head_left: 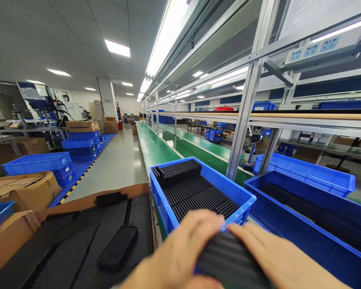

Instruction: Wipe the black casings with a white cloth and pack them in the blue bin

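Observation:
At the bottom of the head view, my left hand (180, 247) and my right hand (278, 255) are closed around opposite sides of a stack of black plastic pieces (233, 257), which is blurred by motion. The stack is over the near end of a blue bin (249, 204). Inside that bin, rows of thin black plastic pieces (195, 192) stand tightly on edge, with a taller row at the far end. Left of my hands, an open cardboard box (138, 188) holds packed layers of similar black pieces. One loose slotted black piece (118, 247) lies flat on top of them.
A green conveyor bench (155, 148) runs away ahead. Two blue bins stand right, the nearer (289, 212) with dark contents. A metal post (248, 96) rises beside the middle bin; power sockets (313, 50) hang above. Stacked blue bins (37, 162) and cartons stand left.

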The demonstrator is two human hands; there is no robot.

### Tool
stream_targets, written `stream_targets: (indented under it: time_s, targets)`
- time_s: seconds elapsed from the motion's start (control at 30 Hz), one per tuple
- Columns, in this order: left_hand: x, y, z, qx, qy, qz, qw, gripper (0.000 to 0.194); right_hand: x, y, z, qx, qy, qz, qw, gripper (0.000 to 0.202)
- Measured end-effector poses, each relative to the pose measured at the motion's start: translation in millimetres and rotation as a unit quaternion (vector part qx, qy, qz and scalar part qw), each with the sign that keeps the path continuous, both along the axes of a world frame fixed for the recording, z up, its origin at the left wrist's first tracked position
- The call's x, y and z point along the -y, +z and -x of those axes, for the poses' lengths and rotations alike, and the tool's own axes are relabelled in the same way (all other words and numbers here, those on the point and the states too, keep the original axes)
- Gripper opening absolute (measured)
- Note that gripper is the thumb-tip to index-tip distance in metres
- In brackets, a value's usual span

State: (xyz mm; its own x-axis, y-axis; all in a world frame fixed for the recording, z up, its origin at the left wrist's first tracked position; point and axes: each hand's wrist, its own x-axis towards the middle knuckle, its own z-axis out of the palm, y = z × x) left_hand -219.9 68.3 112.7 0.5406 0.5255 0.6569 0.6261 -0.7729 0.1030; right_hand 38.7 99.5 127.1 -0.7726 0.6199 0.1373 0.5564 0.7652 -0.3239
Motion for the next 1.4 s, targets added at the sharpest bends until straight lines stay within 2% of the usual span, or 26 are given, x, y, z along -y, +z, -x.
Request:
stream_targets:
  time_s: [0.03,0.07,0.13,0.2,0.27,0.33,0.43,0.5,0.57,0.73,0.83,0.93,1.17,1.27,1.4]
  targets:
    - [-24,16.5,16,-0.016,0.028,-0.009,0.999,0.082,-16,11.2,6,-0.022,-0.009,-0.019,1.0,0.063]
    - [-51,29.9,34,-0.047,0.102,0.0,0.994,0.075,-36,20.6,13,-0.036,-0.036,-0.038,0.998,0.061]
    - [-109,44.8,75,-0.084,0.184,0.031,0.979,0.046,-85,29.6,28,-0.035,-0.123,-0.067,0.989,0.053]
    - [-160,44.4,113,-0.138,0.241,0.058,0.959,0.03,-138,25.0,43,-0.018,-0.196,-0.071,0.978,0.046]
    - [-196,34.5,142,-0.198,0.275,0.082,0.937,0.022,-185,12.0,60,-0.009,-0.248,-0.054,0.967,0.039]
    - [-217,23.0,157,-0.251,0.292,0.101,0.918,0.021,-219,-2.9,76,0.003,-0.287,-0.033,0.957,0.034]
    - [-228,15.7,166,-0.307,0.298,0.105,0.898,0.021,-245,-21.9,98,0.018,-0.325,-0.006,0.946,0.033]
    - [-229,20.3,168,-0.332,0.289,0.081,0.894,0.019,-252,-32.2,108,0.021,-0.341,0.01,0.94,0.033]
    - [-227,30.9,169,-0.347,0.275,0.039,0.896,0.015,-256,-41.8,115,0.016,-0.354,0.02,0.935,0.034]
    - [-215,61.6,159,-0.334,0.278,-0.078,0.898,0.016,-263,-60.7,127,-0.013,-0.388,0.03,0.921,0.036]
    - [-216,65.2,135,-0.325,0.271,-0.112,0.899,0.023,-263,-67.2,135,-0.036,-0.411,0.029,0.91,0.037]
    - [-227,53.3,103,-0.338,0.238,-0.114,0.904,0.025,-257,-70.6,141,-0.061,-0.432,0.021,0.9,0.04]
    - [-267,8.1,36,-0.403,0.109,-0.076,0.905,0.018,-252,-75.3,136,-0.087,-0.452,0.046,0.887,0.042]
    - [-284,-4.8,20,-0.424,0.075,-0.049,0.901,0.015,-260,-78.4,126,-0.081,-0.45,0.09,0.885,0.038]
    - [-300,-17.8,13,-0.414,0.078,-0.023,0.907,0.018,-272,-84.3,117,-0.065,-0.424,0.161,0.889,0.03]
